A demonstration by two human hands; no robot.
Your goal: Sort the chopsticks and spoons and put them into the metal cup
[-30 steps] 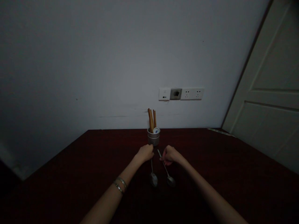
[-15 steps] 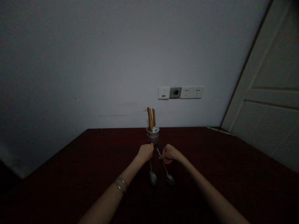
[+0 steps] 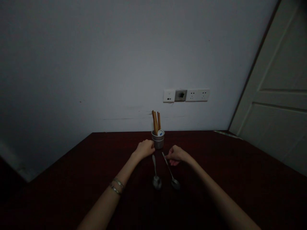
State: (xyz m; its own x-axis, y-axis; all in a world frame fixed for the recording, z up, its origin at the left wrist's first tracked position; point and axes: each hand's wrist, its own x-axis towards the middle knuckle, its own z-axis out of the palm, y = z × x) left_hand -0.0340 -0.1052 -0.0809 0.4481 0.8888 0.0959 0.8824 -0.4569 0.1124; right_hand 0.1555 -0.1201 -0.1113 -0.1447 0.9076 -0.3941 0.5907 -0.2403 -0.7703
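Observation:
Two metal spoons lie side by side on the dark red table, bowls toward me. The left spoon point(image 3: 157, 182) has its whole handle uncovered. Just beyond its handle tip is my left hand point(image 3: 145, 148), bent downward and open with nothing seen in it, its fingertips close to the lower left side of a metal cup point(image 3: 158, 143). Whether they touch the cup I cannot tell. My right hand point(image 3: 176, 154) pinches the upper handle of the right spoon point(image 3: 175, 183), which lies slanted. Several wooden chopsticks point(image 3: 155, 123) and a white round-ended piece with a blue mark point(image 3: 160, 132) stand in the cup.
The table point(image 3: 115, 140) meets a pale wall behind the cup. Sockets and a switch point(image 3: 186, 95) sit on that wall. A thin pale strip point(image 3: 227, 134) lies by the back right edge, near a panelled door point(image 3: 275, 95).
My left hand has let go of the left spoon's handle and moved left and slightly farther away, beside the cup. My right hand stays at the right spoon, which lies nearly as before.

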